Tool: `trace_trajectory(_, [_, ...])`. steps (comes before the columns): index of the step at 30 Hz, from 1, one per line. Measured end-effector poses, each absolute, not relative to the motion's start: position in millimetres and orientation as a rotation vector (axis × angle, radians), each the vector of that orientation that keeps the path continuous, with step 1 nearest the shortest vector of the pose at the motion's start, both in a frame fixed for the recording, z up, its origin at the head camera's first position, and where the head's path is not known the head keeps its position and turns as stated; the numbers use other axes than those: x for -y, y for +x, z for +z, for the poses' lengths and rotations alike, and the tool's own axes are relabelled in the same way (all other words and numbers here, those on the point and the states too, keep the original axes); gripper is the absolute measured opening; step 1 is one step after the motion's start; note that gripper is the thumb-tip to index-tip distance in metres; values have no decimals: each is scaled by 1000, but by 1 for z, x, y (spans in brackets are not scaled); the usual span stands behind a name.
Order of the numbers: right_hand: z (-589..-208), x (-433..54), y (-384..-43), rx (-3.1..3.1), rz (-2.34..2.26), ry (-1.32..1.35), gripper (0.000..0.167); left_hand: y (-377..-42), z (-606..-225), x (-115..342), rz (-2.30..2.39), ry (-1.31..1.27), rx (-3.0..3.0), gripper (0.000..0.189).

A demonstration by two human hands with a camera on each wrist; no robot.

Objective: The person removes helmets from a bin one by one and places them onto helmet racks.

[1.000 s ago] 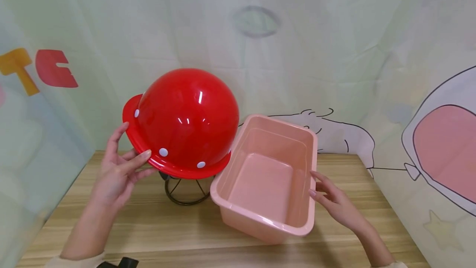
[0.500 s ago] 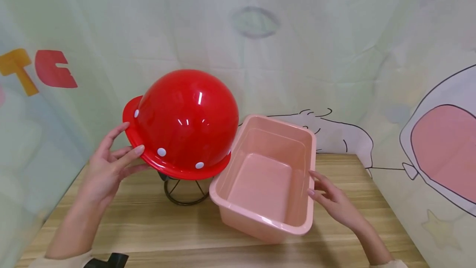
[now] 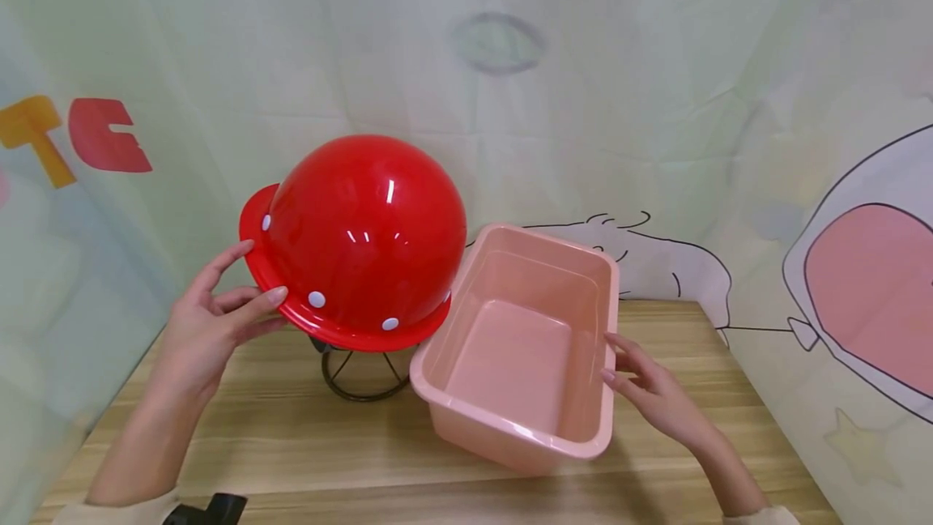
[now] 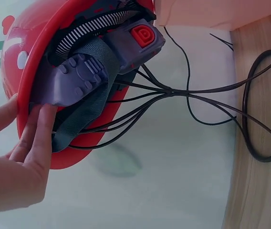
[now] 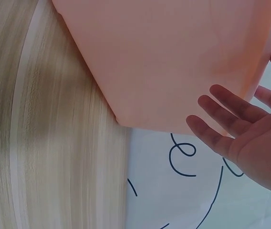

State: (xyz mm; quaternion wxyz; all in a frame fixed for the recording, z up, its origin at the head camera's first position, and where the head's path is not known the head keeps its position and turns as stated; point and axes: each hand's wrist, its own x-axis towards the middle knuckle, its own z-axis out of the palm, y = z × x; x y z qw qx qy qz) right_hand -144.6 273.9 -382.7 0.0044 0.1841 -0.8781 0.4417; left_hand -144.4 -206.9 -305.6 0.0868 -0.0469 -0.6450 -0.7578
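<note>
Nearest, the left grip [image 3: 200, 337] pinches the brim of a red helmet [image 3: 372, 233] (digits lie both inside and outside the edge), the shell extending up and rightward from it. The right grip [image 3: 662, 399], fingers loosely spread, touches the rim of a pink tub [image 3: 510, 367] on the wooden bench [image 3: 313, 464]. A black wire stand [image 4: 172, 91] rises into the helmet. Behind: printed curtain [image 3: 619, 120].

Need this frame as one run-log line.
left hand: grips red helmet brim | right hand: touches pink bin rim | helmet: above black wire stand | bin: on wood-grain table, open side up
</note>
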Motion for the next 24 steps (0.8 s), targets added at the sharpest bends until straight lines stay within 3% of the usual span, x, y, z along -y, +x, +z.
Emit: trace_trajectory(24, [-383,-277,-142,2740,1410,590,50,-149,-308,225,-2256,-22,2028,66])
